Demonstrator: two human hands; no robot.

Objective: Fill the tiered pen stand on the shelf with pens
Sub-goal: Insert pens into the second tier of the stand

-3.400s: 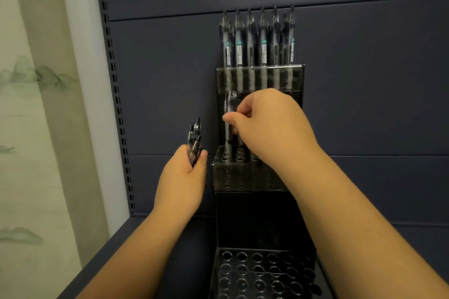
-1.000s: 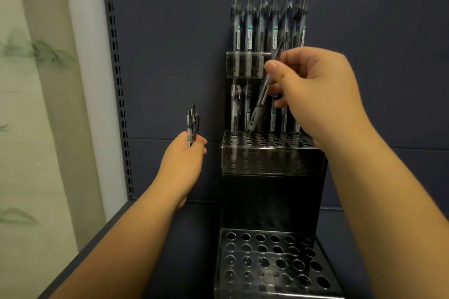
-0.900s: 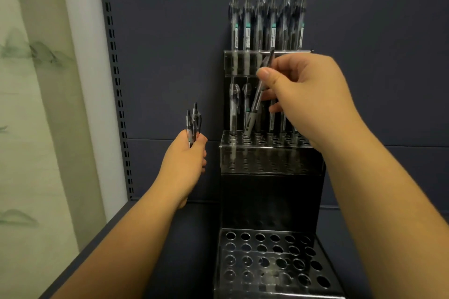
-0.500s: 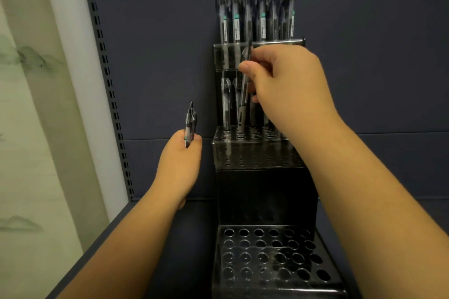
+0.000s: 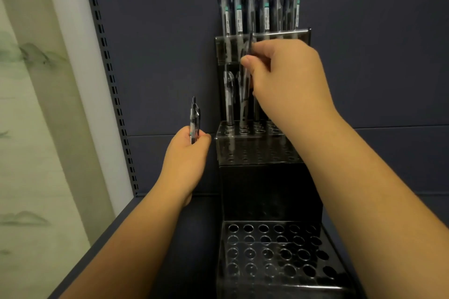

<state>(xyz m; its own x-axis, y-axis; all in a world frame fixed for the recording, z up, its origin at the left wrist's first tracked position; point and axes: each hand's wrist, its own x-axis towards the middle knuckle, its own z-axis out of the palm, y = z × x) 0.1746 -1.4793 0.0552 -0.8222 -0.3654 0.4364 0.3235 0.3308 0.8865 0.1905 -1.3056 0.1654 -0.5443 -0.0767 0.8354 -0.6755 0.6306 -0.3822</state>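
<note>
Nearest, the stand's (image 5: 267, 177) bottom tier (image 5: 274, 250) shows rows of round holes with nothing in them, sitting on the dark shelf (image 5: 194, 238). Both forearms reach forward over it.

Further in, the left hand (image 5: 185, 155) hovers just left of the middle tier (image 5: 255, 148), fingers curled round a small bundle of pens (image 5: 194, 119) held upright, tips up; the count cannot be told.

Beyond that, the right hand (image 5: 289, 85) is above the middle tier's back row, thumb and fingers pinching 1 pen (image 5: 245, 94) by its upper part. This pen leans slightly, its lower end at a hole in the back row. Just beside it, on the left, another pen (image 5: 228, 99) stands upright in the corner hole; more stand to the right, partly hidden by the hand.

Farthest, the top tier (image 5: 262, 41) holds a full row of pens (image 5: 260, 2) against the blue back panel (image 5: 158, 56). At far left, a slotted upright (image 5: 114, 85) and a pale wall (image 5: 29, 128).
</note>
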